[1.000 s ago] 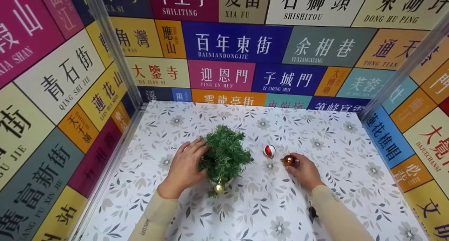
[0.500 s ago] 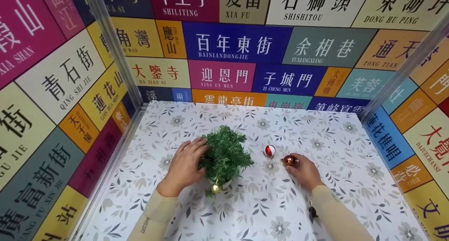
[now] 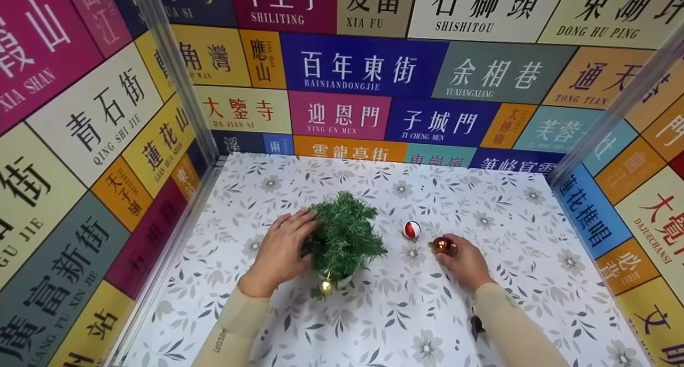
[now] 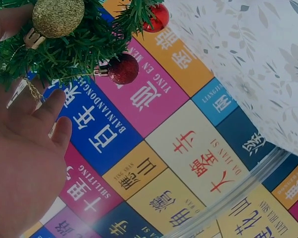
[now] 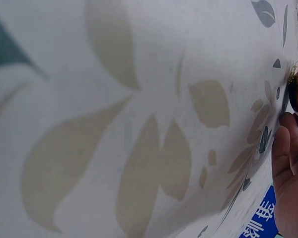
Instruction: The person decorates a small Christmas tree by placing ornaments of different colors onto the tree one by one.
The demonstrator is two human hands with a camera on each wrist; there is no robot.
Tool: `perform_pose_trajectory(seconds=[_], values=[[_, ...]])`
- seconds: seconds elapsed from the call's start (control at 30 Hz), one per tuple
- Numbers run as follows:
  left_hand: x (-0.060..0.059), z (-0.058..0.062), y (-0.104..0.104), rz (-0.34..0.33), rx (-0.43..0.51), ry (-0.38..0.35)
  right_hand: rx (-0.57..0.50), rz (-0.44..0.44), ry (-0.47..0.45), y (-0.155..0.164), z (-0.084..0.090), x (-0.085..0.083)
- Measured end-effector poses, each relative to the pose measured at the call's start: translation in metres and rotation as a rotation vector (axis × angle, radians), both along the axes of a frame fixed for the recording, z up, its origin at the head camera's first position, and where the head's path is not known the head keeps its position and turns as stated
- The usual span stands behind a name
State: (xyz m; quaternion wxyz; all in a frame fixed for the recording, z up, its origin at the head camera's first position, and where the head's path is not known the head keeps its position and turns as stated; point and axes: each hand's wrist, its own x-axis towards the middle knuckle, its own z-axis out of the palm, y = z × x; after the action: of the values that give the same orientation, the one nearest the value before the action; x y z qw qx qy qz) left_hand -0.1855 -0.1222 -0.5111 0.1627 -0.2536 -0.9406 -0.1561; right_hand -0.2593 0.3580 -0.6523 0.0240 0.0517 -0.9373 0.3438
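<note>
A small green artificial Christmas tree stands in the middle of the table in a pale pot, mostly hidden by its branches. My left hand holds its left side, fingertips hidden among the branches. A shiny gold bauble hangs low at the front. In the left wrist view, a glittery gold bauble, a dark red bauble and a bright red bauble hang near that hand. To the tree's right, my right hand pinches a copper-coloured bauble low over the tablecloth.
A red and white bauble lies on the floral tablecloth between tree and right hand. Beside the right sleeve is a small dark object. Panels with printed lettering enclose the table at the back and both sides.
The low gold bauble has shifted slightly left as the tree turned a little under my left hand. My right hand keeps its place with the copper-coloured bauble.
</note>
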Motion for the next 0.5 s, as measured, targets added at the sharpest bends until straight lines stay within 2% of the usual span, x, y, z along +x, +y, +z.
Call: perform_pose_trajectory(seconds=[0.5], values=[[0.0013,0.0,0.0,0.005,0.002,-0.008,0.012,-0.011,-0.007,-0.0016,0.0007,0.0003]])
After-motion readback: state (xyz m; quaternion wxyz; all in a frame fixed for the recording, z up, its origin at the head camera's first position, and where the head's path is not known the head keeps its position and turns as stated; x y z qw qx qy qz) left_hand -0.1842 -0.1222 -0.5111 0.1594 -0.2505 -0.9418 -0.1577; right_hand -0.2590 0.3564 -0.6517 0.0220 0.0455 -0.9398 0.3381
